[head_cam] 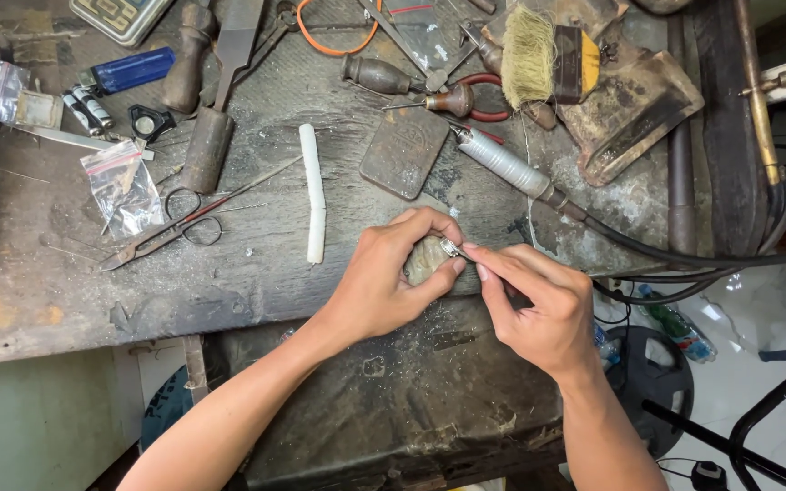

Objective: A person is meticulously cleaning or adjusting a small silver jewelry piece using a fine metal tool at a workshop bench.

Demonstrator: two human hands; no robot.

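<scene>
**Small metal piece pinched at the bench peg**

Left hand (384, 282) clenched over the worn peg (425, 259) at the bench (47, 300) edge, fingers curled round its top. Right hand (539, 305) at 3 o'clock of the left, thumb and forefinger pinching a small silvery piece (453, 248) against the peg's top; piece touching the left fingertips. At 10 o'clock of the hands, a white stick (313, 191) lying lengthwise. Farther out at 9 o'clock, scissors (175, 227) and a plastic bag (125, 186). At 12 o'clock, a dark metal plate (404, 150). At 1 o'clock, a silver handpiece (507, 164) with its black cable trailing toward 3 o'clock. Bristle brush (529, 55) well apart at 1 o'clock.
</scene>
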